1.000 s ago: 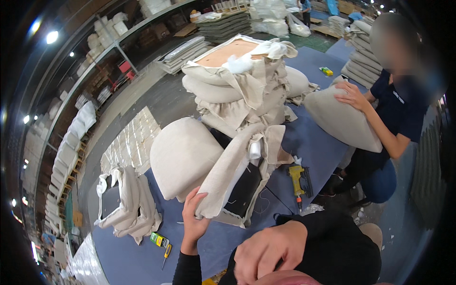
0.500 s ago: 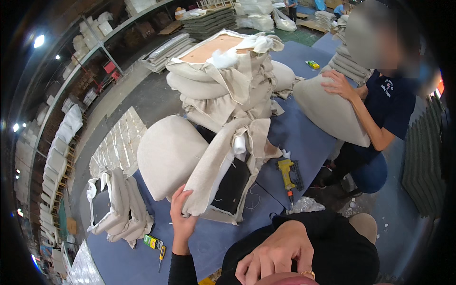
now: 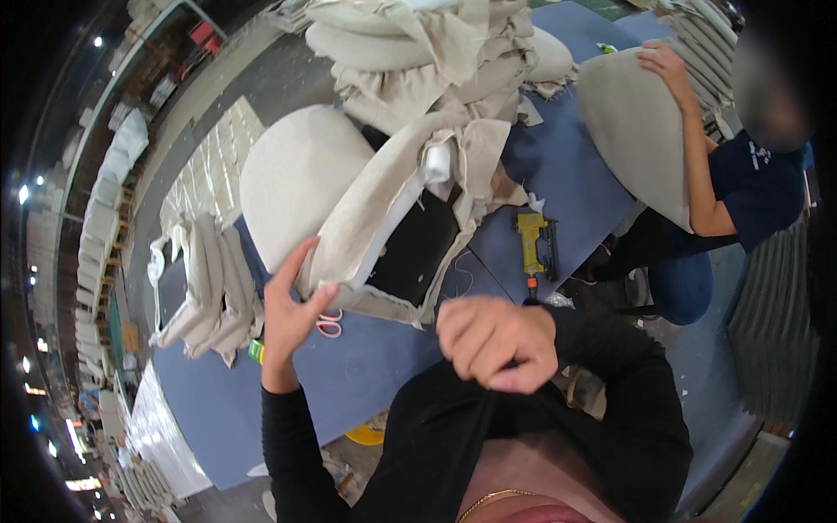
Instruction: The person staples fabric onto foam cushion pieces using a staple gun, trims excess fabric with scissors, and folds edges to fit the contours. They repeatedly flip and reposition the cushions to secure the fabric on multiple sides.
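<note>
My left hand (image 3: 292,318) is open, thumb and fingers spread against the near corner of a beige fabric-covered seat cushion (image 3: 362,209). That cushion lies with its underside showing a black panel (image 3: 414,248), white padding and loose fabric edges. My right hand (image 3: 499,343) is curled closed in front of my chest, with the front of my black shirt (image 3: 453,405) drawn up to it; its fingertips are hidden. Behind my left hand leans a smooth rounded beige cushion (image 3: 292,179). Scissors with pinkish-red handles (image 3: 330,324) lie beside my left hand, partly under the cushion's edge.
A yellow staple gun (image 3: 534,244) lies on the blue-grey table (image 3: 384,357). Beige covers and cushions are piled at the back (image 3: 418,61), with a smaller stack (image 3: 205,283) at the left. On the right, a co-worker (image 3: 750,183) holds a rounded cushion (image 3: 636,131).
My right hand has moved away from my neck, pulling the shirt front. My left hand has loosened at the cushion corner. The scissors have come into sight; the co-worker's cushion stands more upright.
</note>
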{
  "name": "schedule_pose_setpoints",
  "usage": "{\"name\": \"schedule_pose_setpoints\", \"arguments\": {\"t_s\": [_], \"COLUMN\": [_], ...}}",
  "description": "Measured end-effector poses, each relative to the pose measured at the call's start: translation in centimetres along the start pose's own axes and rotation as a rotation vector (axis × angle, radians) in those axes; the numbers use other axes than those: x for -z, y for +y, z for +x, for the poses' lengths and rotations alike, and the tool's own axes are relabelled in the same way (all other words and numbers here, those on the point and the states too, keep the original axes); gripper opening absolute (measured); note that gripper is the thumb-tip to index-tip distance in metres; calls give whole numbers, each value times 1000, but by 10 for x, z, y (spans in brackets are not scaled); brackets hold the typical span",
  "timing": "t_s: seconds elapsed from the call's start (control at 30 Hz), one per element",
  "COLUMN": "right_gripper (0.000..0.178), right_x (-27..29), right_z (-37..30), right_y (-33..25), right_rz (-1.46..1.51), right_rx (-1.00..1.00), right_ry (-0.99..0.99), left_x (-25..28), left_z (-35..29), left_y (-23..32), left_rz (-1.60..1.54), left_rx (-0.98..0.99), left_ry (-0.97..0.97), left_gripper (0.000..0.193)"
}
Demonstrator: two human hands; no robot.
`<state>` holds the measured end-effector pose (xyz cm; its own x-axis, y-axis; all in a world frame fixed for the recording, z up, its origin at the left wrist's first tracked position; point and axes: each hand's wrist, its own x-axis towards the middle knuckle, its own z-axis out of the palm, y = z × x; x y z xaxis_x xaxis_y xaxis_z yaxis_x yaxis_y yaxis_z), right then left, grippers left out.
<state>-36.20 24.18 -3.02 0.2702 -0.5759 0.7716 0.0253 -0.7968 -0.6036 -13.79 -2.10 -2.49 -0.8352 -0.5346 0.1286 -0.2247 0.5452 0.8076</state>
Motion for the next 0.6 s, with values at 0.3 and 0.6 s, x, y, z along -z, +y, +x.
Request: {"name": "schedule_pose_setpoints", "arguments": {"t_s": [0.3, 0.6], "right_gripper": [38, 66], "right_x": [50, -6], "right_z": [-154, -388], "right_y": [32, 187], "right_rz": [-160, -1180], "right_rx": [-766, -1359], "right_ry": [775, 940], "left_x": [-16, -30], "left_z": [44, 76], "left_y": [6, 7], "left_rz": [392, 683], "left_rx": [22, 44], "left_ry": [74, -56], "left_gripper": [68, 79]}}
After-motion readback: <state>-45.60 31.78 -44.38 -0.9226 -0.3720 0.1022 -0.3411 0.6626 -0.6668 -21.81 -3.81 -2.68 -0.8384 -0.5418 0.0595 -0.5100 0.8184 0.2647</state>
